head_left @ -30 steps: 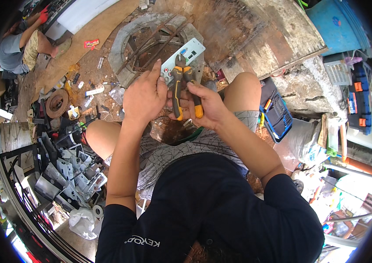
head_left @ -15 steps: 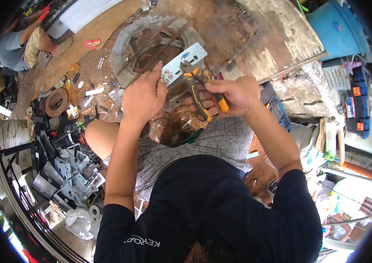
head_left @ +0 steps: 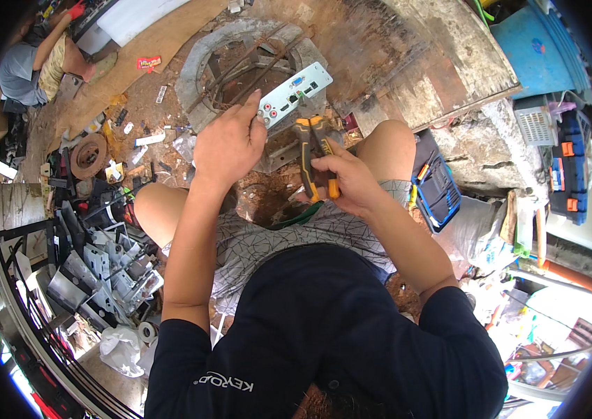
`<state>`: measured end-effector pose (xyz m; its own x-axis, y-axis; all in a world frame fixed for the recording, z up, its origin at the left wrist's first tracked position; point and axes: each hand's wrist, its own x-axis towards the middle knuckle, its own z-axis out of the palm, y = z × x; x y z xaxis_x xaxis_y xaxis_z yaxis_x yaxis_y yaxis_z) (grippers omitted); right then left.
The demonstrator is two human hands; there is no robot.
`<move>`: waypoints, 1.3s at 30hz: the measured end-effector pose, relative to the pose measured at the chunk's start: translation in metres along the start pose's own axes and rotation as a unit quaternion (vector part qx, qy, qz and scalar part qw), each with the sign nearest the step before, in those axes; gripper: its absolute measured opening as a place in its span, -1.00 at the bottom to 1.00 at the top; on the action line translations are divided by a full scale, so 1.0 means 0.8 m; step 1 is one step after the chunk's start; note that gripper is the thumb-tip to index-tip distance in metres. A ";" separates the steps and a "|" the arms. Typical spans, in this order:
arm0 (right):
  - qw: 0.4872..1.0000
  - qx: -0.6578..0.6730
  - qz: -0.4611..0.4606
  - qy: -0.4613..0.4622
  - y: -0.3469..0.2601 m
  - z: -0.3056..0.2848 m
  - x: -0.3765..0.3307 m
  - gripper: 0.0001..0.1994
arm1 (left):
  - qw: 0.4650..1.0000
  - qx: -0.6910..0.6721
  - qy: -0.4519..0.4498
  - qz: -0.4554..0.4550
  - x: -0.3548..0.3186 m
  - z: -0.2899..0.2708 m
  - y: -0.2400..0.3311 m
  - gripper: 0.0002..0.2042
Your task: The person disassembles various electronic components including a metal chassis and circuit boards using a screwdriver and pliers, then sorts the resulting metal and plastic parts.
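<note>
A light metal connector plate [head_left: 320, 74] with a blue video port, red-ringed jacks and dark sockets lies tilted in front of me. My left hand [head_left: 230, 143] grips its left end, the thumb and fingers closed over that edge. In my right hand [head_left: 349, 180] are yellow-and-black handled pliers [head_left: 306, 157], with the fingers wrapped round the handles. Their jaws point away from me and meet the near edge of the plate by the sockets. Whether the jaws bite on anything is too small to tell.
A round concrete ring with rusty bars [head_left: 195, 66] lies beyond the plate. Metal scrap [head_left: 104, 269] is heaped at left. To the right are a blue-edged tool case [head_left: 438, 192], a wooden board [head_left: 435, 56] and a blue bin [head_left: 537, 52]. Another person [head_left: 27, 73] works far left.
The pliers have turned more upright, and their jaws have shifted slightly right along the plate. My right hand has dropped lower, toward me. My left hand stays on the plate.
</note>
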<state>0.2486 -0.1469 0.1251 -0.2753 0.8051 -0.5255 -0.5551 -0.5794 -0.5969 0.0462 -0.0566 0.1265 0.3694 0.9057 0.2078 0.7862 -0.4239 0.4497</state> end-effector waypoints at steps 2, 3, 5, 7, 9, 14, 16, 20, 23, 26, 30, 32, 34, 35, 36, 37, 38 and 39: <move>0.999 0.032 0.009 -0.018 0.004 0.005 0.008 -0.53 | 1.000 -0.001 0.000 -0.001 0.000 0.000 0.000 -0.57; 0.999 0.035 0.005 -0.023 0.008 0.005 0.012 -0.54 | 1.000 0.002 -0.002 -0.001 0.000 0.000 0.001 -0.57; 0.999 0.041 -0.002 -0.033 0.013 0.006 0.020 -0.55 | 1.000 0.006 -0.005 -0.003 0.000 0.000 0.002 -0.57; 0.998 0.044 -0.009 -0.042 0.015 0.008 0.026 -0.55 | 1.000 0.002 -0.006 -0.001 0.000 0.000 0.002 -0.57; 0.998 0.044 -0.007 -0.049 0.013 0.010 0.031 -0.55 | 1.000 -0.003 -0.008 -0.002 -0.001 0.000 0.001 -0.57; 0.995 0.074 -0.006 -0.073 0.010 0.016 0.036 -0.55 | 1.000 -0.025 -0.016 -0.001 0.000 -0.002 -0.005 -0.58; 0.994 0.079 -0.004 -0.081 0.007 0.019 0.034 -0.56 | 0.999 -0.027 -0.026 0.003 0.000 -0.006 -0.005 -0.58; 0.990 0.105 0.003 -0.096 0.006 0.014 0.037 -0.55 | 0.999 -0.027 -0.040 0.002 0.001 -0.006 -0.004 -0.58; 0.989 0.110 0.000 -0.098 0.006 0.019 0.039 -0.57 | 0.999 -0.032 -0.041 0.000 0.000 -0.007 -0.003 -0.58; 0.987 0.125 0.000 -0.100 0.008 0.022 0.040 -0.61 | 0.998 -0.036 -0.042 0.002 0.001 -0.007 -0.003 -0.58; 0.986 0.142 -0.017 -0.087 0.015 0.034 0.039 -0.66 | 0.998 -0.031 -0.046 0.001 0.000 -0.007 -0.003 -0.58; 0.984 0.158 -0.020 -0.086 0.019 0.036 0.040 -0.68 | 0.998 -0.032 -0.051 -0.002 0.001 -0.008 -0.002 -0.58; 0.978 0.189 -0.009 -0.084 0.022 0.035 0.041 -0.69 | 0.998 -0.034 -0.051 0.000 0.001 -0.009 -0.002 -0.58; 0.976 0.197 -0.011 -0.091 0.023 0.034 0.042 -0.69 | 0.998 -0.034 -0.051 0.001 0.001 -0.010 -0.002 -0.58; 0.974 0.205 -0.012 -0.098 0.024 0.033 0.042 -0.69 | 0.998 -0.035 -0.049 0.003 0.000 -0.009 -0.003 -0.58; 0.971 0.213 -0.013 -0.105 0.024 0.033 0.043 -0.68 | 0.998 -0.037 -0.047 0.005 0.000 -0.008 -0.004 -0.58; 0.973 0.209 -0.007 -0.092 0.021 0.035 0.040 -0.68 | 0.998 -0.039 -0.045 0.008 0.001 -0.007 -0.006 -0.58; 0.975 0.205 0.000 -0.080 0.016 0.038 0.036 -0.67 | 0.998 -0.038 -0.048 0.007 0.001 -0.007 -0.007 -0.58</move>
<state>0.2095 -0.1272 0.1206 -0.3756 0.8343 -0.4037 -0.8140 -0.5052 -0.2867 0.0394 -0.0534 0.1295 0.4292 0.8936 0.1315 0.7425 -0.4320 0.5119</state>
